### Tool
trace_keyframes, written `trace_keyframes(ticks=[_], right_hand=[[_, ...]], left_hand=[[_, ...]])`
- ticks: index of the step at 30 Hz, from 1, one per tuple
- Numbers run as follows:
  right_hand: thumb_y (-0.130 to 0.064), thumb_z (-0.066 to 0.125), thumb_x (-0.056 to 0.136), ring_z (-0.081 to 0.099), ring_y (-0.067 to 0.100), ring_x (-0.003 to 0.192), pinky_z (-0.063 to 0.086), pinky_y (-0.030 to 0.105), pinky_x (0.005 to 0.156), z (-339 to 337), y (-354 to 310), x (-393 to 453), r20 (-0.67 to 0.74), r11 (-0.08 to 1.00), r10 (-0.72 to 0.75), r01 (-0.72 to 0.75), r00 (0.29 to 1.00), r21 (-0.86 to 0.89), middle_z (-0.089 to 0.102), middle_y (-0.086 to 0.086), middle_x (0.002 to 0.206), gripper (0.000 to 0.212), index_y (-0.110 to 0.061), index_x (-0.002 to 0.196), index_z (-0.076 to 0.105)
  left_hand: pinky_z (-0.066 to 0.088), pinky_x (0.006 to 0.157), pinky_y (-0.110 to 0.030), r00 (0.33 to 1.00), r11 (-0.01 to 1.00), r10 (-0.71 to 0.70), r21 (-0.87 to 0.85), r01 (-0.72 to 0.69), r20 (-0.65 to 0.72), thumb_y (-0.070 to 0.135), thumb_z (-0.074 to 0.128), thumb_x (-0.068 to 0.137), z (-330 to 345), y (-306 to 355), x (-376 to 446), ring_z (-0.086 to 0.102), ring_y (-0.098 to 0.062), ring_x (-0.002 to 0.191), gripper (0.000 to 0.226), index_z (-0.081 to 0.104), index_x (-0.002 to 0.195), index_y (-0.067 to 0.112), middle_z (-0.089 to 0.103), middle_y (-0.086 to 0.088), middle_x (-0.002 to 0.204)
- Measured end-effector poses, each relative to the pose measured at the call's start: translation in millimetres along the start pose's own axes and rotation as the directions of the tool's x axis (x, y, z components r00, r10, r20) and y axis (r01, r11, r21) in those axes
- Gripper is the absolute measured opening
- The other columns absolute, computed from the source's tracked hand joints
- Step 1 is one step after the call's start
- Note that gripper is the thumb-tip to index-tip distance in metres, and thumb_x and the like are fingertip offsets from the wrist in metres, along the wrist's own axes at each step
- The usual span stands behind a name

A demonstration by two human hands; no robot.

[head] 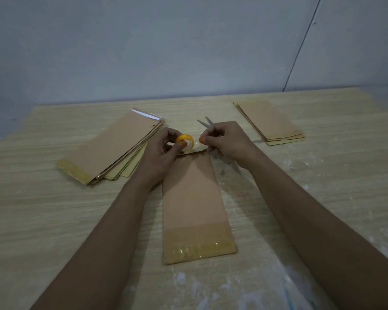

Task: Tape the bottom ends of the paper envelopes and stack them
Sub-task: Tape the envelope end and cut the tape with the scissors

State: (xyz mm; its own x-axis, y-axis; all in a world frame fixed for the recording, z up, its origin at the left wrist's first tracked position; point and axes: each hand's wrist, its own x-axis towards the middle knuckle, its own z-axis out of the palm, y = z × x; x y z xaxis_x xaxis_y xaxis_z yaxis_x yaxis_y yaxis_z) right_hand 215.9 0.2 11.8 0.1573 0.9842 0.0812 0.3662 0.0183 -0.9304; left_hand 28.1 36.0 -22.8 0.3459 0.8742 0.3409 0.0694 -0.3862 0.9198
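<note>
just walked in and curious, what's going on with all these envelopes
A person is taping brown paper envelopes at a wooden table. The left hand holds a yellow tape roll while the right hand pulls its free end over the far end of the middle envelope. Scissors lie behind the hands, with envelope stacks at left and right.

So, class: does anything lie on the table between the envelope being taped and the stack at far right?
Yes. The scissors lie between the centre envelope and the right stack, partly hidden behind the right hand.
</note>
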Motion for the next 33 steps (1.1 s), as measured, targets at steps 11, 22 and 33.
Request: trace_keyframes(ticks=[11,22,33], right_hand=[[0.001,0.078,0.077,0.063,0.013,0.051,0.051,0.025,0.053,1.6,5.4,1.2,-0.068,0.995,0.103,-0.103,0.992,0.012,0.066,0.010,0.063,0.021,-0.006,0.094,0.070],[0.006,0.080,0.070,0.062,0.011,0.042,0.048,0.019,0.042,2.0,0.3,-3.7,-0.113,0.976,0.200,-0.208,0.973,-0.068,0.065,0.013,0.076,0.027,0.005,0.093,0.066],[0.003,0.080,0.070,0.054,0.003,0.034,0.040,0.015,0.036,7.9,-3.8,-7.6,-0.160,0.968,0.184,-0.207,0.970,-0.140,0.060,0.010,0.071,0.030,0.003,0.094,0.062]], left_hand=[[0.045,0.069,-0.016,1.000,0.991,-0.006,0.134,0.006,0.002,0.011,0.065,0.095,2.8,-4.6,0.9,0.058,-0.004,0.073,0.010,0.059,0.092,0.018,0.066,0.002,0.084],[0.047,0.072,-0.022,0.996,0.959,-0.006,0.281,-0.020,0.094,0.009,0.069,0.089,2.8,-7.3,0.8,0.055,-0.008,0.075,0.018,0.063,0.103,0.019,0.062,0.004,0.088],[0.045,0.077,-0.016,0.993,0.914,0.113,0.387,-0.121,0.043,0.007,0.063,0.092,5.0,-11.8,2.5,0.059,-0.012,0.086,0.013,0.065,0.103,0.015,0.061,0.005,0.096]])
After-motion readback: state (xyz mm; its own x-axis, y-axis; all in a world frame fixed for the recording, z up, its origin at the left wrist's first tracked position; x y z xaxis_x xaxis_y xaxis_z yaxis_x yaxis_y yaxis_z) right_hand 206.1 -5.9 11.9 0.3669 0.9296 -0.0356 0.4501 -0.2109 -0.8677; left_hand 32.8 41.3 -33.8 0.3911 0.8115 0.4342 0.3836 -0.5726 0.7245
